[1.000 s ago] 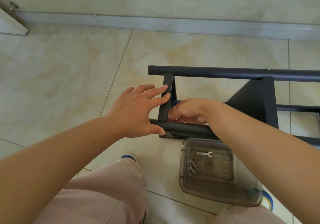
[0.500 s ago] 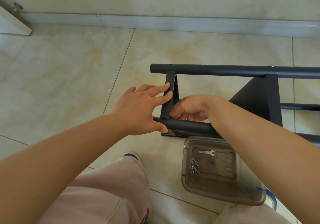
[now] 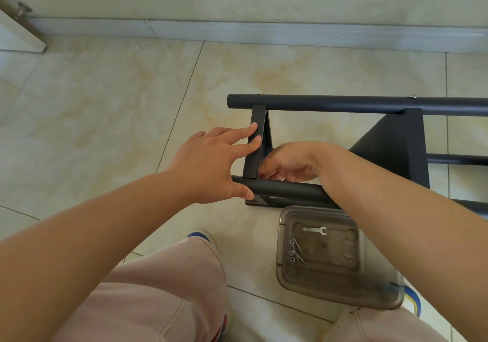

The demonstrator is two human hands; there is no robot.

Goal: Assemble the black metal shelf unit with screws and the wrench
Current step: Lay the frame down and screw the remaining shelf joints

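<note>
The black metal shelf unit (image 3: 390,143) lies on its side on the tiled floor (image 3: 105,104), near the baseboard (image 3: 264,30), with two round posts running to the right and a narrow end panel (image 3: 256,143) spanning between them at the left end. The left hand (image 3: 211,162) is spread wide, two straight fingertips pressing the end panel and the thumb resting on the near post (image 3: 285,190); the right hand (image 3: 287,160) reaches inside the frame just behind the panel with fingers curled, but what it holds cannot be told. A clear plastic tray (image 3: 340,289) sits on the floor just beside the near post, containing a small wrench (image 3: 315,230) and several screws (image 3: 295,250).
</note>
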